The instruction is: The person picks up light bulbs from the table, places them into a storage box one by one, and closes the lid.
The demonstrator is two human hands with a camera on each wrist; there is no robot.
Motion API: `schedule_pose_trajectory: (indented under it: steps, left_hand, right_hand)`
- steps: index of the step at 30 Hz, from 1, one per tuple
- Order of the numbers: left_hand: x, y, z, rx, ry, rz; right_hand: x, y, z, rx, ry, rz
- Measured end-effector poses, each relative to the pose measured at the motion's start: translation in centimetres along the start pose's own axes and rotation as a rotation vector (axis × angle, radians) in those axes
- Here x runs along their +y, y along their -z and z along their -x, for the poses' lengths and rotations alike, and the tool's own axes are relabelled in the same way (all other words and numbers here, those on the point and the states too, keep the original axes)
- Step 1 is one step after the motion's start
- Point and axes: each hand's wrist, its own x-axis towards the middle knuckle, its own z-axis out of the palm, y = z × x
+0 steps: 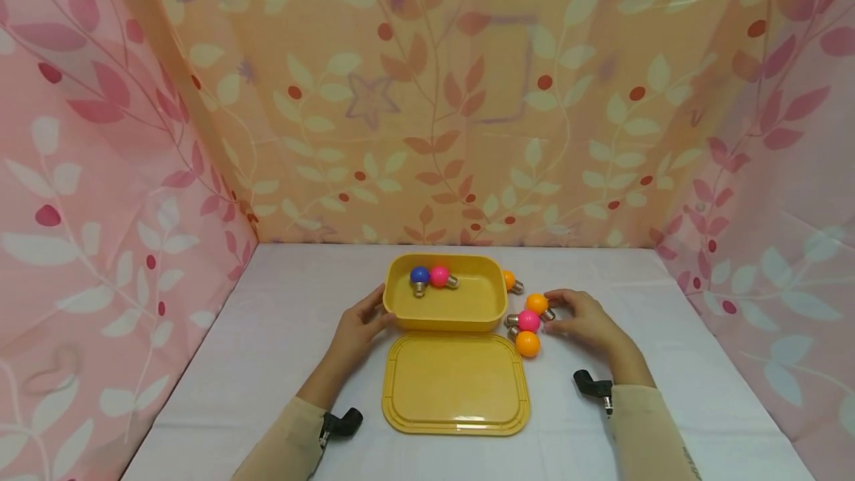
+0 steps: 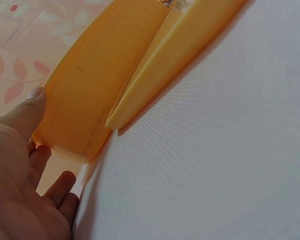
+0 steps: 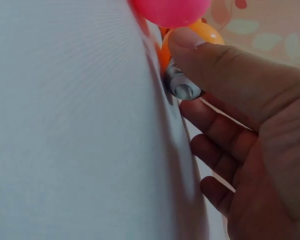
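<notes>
A yellow plastic box stands without its lid on the table, a blue bulb and a pink bulb lying inside it. My left hand holds the box at its left end, thumb at the near corner and fingers along the side wall. My right hand is at an orange bulb, its thumb and forefinger on either side of the metal base. Close by lie a second pink bulb and a nearer orange bulb.
In front of the box lies its flat yellow lid. Another orange bulb sits against the box's right end, partly hidden by it. White cloth covers the table, with a patterned curtain behind and at both sides.
</notes>
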Motion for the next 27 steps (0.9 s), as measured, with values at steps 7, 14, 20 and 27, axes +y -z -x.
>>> schedule_pose_trajectory:
  steps: [7, 14, 20, 27]
  left_hand:
    - [0.1, 0.0, 0.1, 0.001, 0.011, 0.005]
    - [0.2, 0.0, 0.1, -0.009, -0.009, 0.017]
    - [0.1, -0.1, 0.0, -0.005, -0.009, 0.016]
    - [2.1, 0.2, 0.7, -0.028, -0.004, 0.006]
  right_hand:
    - [0.0, -0.2, 0.0, 0.049, 0.021, 0.046]
    - [-0.1, -0.2, -0.3, 0.078, -0.002, 0.052]
    - [-0.5, -0.1, -0.2, 0.098, -0.027, 0.024]
    - [-0.5, 0.2, 0.2, 0.14, -0.05, -0.001]
